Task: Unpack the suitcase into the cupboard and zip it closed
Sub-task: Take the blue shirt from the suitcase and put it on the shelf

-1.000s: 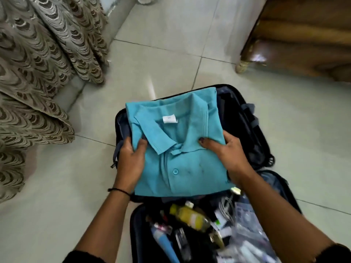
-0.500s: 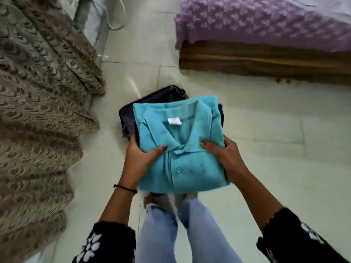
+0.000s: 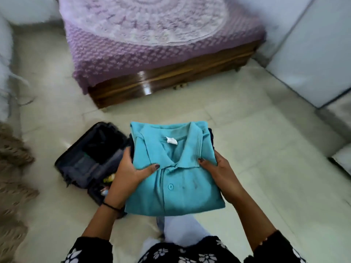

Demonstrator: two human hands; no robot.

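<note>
A folded teal polo shirt [image 3: 176, 179] lies on top of a small stack of darker folded clothes, held up in front of me above the floor. My left hand [image 3: 131, 171] grips the stack's left edge with the thumb across the shirt. My right hand [image 3: 218, 168] grips the right edge the same way. The open dark suitcase [image 3: 85, 160] lies on the floor at lower left, its far half bare inside; small bottles and toiletries show in the near half, partly hidden by my left arm.
A bed with a purple patterned cover [image 3: 152, 40] on a wooden base [image 3: 161, 80] stands ahead. A white cupboard door [image 3: 311, 54] rises at the right. Patterned curtain [image 3: 13, 177] hangs at the left. Pale tiled floor [image 3: 275, 168] lies between them.
I have lifted the stack of clothes out of the suitcase and stood up, turning right; the suitcase now lies to my left and the bed and cupboard have come into view.
</note>
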